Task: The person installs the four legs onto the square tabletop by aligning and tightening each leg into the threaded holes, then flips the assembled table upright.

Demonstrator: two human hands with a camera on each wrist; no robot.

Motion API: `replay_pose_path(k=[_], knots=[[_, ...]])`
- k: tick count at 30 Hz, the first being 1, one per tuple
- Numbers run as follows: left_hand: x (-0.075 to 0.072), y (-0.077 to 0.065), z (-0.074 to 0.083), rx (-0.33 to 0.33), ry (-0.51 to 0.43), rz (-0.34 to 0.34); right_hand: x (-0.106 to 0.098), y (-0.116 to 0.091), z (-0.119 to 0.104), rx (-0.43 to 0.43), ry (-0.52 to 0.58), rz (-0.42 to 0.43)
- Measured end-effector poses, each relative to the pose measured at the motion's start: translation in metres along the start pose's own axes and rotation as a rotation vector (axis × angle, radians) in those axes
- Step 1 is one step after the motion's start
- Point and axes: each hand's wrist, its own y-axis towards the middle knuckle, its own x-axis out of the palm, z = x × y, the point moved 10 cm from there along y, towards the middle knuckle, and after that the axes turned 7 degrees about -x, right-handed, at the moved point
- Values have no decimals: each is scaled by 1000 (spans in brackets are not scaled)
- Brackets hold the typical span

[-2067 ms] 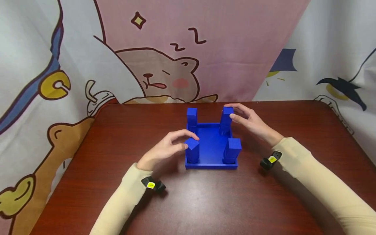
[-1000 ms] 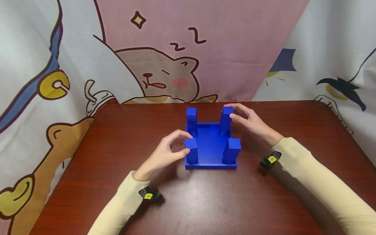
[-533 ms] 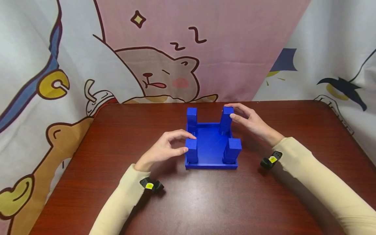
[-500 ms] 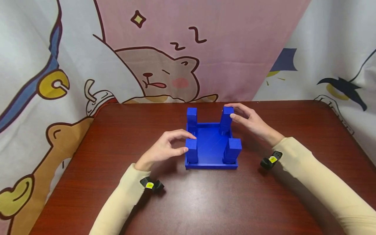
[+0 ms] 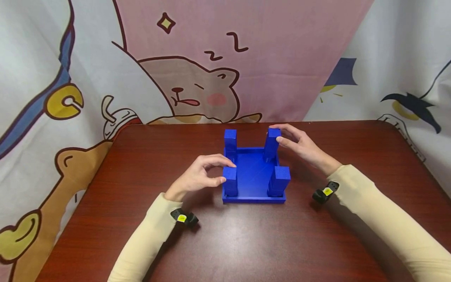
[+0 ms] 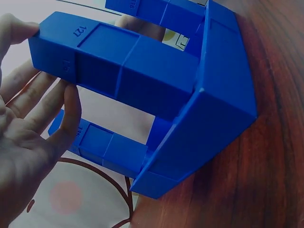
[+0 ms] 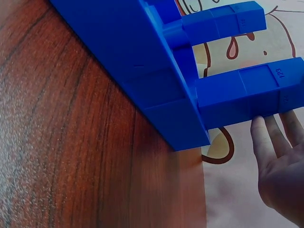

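A square blue tray [image 5: 253, 200] stands on the table, with a tall blue block post upright at each corner. My left hand [image 5: 193, 176] pinches the top of the near left post [image 5: 230, 184], thumb on the near side and fingers beyond it. In the left wrist view this post [image 6: 114, 59] bears raised digits and a seam partway along. My right hand [image 5: 304, 148] holds the top of the far right post [image 5: 271, 145] between thumb and fingers. In the right wrist view, fingertips [image 7: 258, 124] lie against that post's side; the thumb is hidden there.
The far left post [image 5: 230, 140] and the near right post [image 5: 280, 181] stand untouched. A brown wooden table [image 5: 246, 243] spreads around the tray. Behind it hangs a curtain [image 5: 275, 58] with cartoon prints. Each wrist wears a black camera band.
The near left post has turned from a diagonal stance to line up with the tray. My left hand drew back slightly, then came forward again. My right hand stays in place.
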Motion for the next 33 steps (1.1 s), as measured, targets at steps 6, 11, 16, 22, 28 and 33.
replay_pose_path(k=[6, 11, 16, 22, 28, 33], knots=[[3, -4, -4, -33, -58, 10, -2, -2, 1, 15, -25, 5], [7, -10, -5, -28, -63, 19, -2, -3, 1, 18, -60, 0], [11, -12, -1, 2, -56, 38, -3, -4, -3, 30, -76, -12], [9, -12, 5, 73, -13, 121, -10, -9, -1, 24, -116, -18], [6, -8, 6, 41, 6, 192, -17, -21, 9, 17, -96, -22], [2, -2, 7, 8, -16, 249, -12, -32, 14, -42, -63, -99]])
